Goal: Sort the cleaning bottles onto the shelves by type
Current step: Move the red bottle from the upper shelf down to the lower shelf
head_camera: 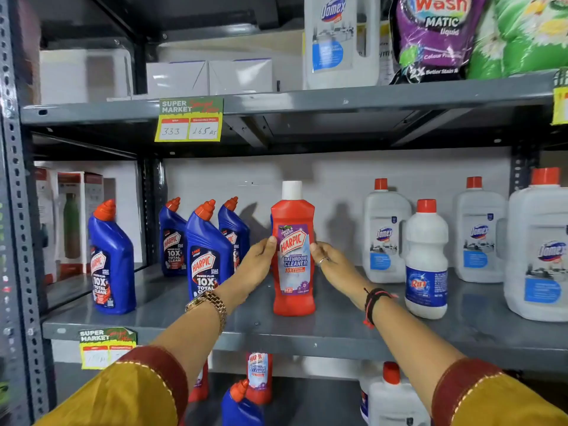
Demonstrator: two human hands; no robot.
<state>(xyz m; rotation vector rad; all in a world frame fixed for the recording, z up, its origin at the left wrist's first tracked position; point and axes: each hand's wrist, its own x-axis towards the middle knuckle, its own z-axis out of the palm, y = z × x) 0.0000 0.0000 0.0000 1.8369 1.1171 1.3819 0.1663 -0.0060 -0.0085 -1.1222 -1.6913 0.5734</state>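
Note:
A red Harpic bathroom cleaner bottle (293,265) with a white cap stands upright on the middle grey shelf (246,330). My left hand (256,265) touches its left side and my right hand (330,261) touches its right side, fingers curled against the label. Several blue Harpic toilet cleaner bottles (207,250) with orange caps stand to the left. To the right stand white Domex jugs (385,233) and a white Rin bottle (425,262) with a red cap.
The upper shelf (338,98) carries a large Domex jug (341,41), a purple detergent pouch (433,38), a green pouch and white boxes. Below, the lower shelf shows a blue bottle (241,404), red bottles and a white bottle (392,395). A perforated metal upright (18,210) stands left.

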